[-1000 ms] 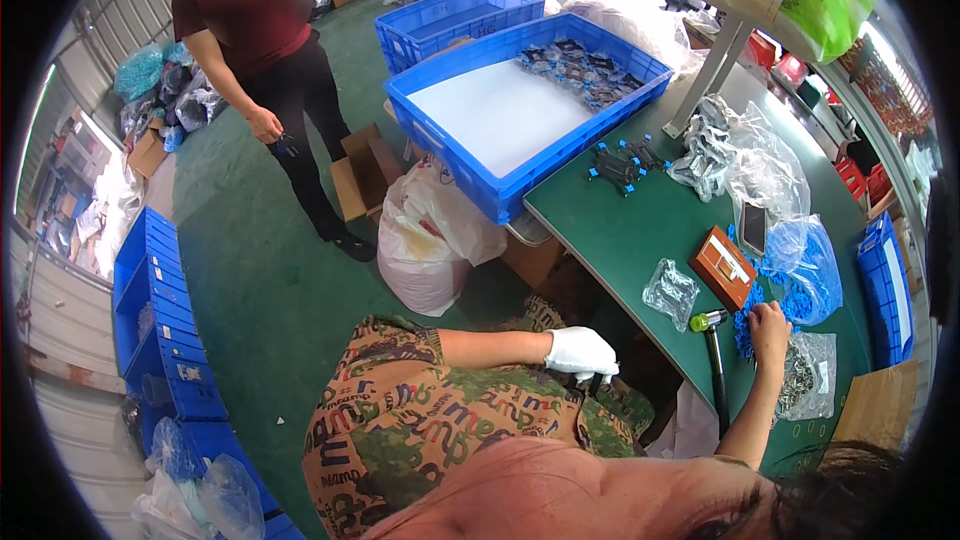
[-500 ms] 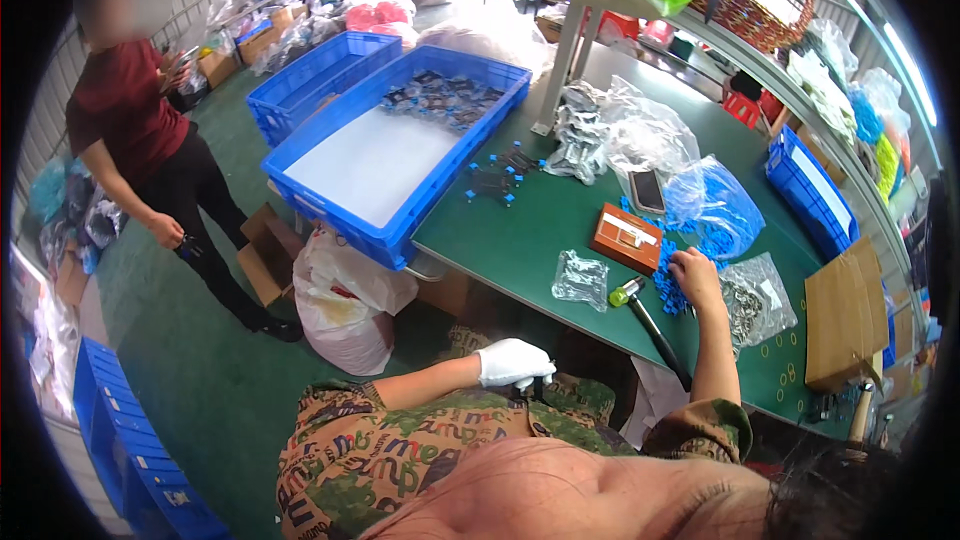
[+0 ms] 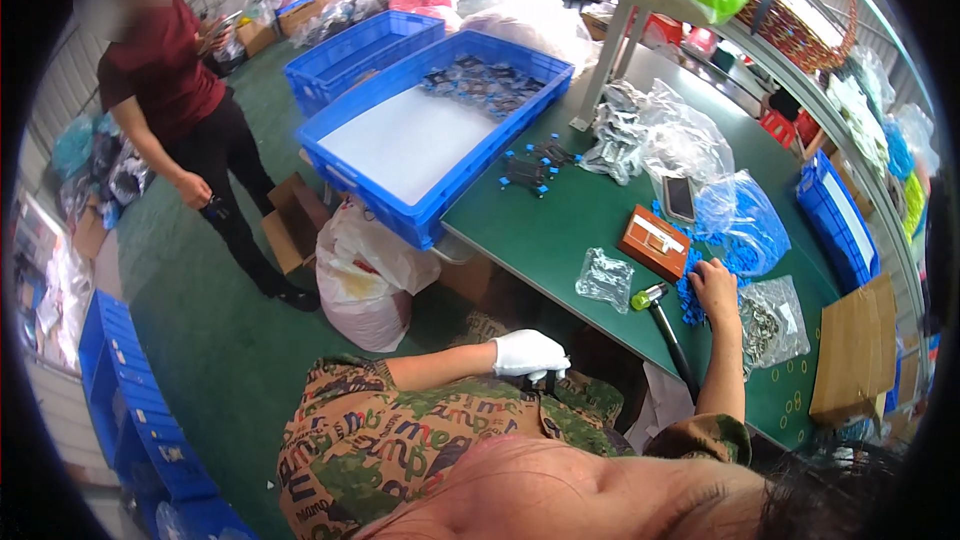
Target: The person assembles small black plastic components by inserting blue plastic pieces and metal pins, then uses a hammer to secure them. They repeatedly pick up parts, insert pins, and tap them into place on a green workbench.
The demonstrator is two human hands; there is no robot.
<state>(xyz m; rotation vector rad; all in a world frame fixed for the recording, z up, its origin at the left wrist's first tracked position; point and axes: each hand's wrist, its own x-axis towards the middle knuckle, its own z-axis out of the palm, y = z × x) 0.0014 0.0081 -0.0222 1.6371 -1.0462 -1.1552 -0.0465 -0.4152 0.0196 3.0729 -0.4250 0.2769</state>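
My left hand (image 3: 530, 353), in a white glove, is closed in front of my lap. A small dark thing shows below its fingertips, too small to make out. My bare right hand (image 3: 714, 290) rests with bent fingers at a heap of small blue pieces (image 3: 690, 302) on the green table; its fingertips are partly hidden there. Left of that hand lie a red-brown block with a pale top fitting (image 3: 655, 243) and a mallet with a yellow-green head (image 3: 650, 297). A clear bag of metal parts (image 3: 768, 325) lies to its right.
A clear packet (image 3: 605, 279) lies near the table's front edge. Farther back are a phone (image 3: 679, 199), a blue bag (image 3: 750, 225) and black parts with blue tips (image 3: 528, 173). A large blue crate (image 3: 375, 202) stands left; a person (image 3: 170, 80) stands beyond it.
The whole view has shifted, so the table and crates appear farther right. My right hand stays at the blue pieces and my left hand stays at my lap.
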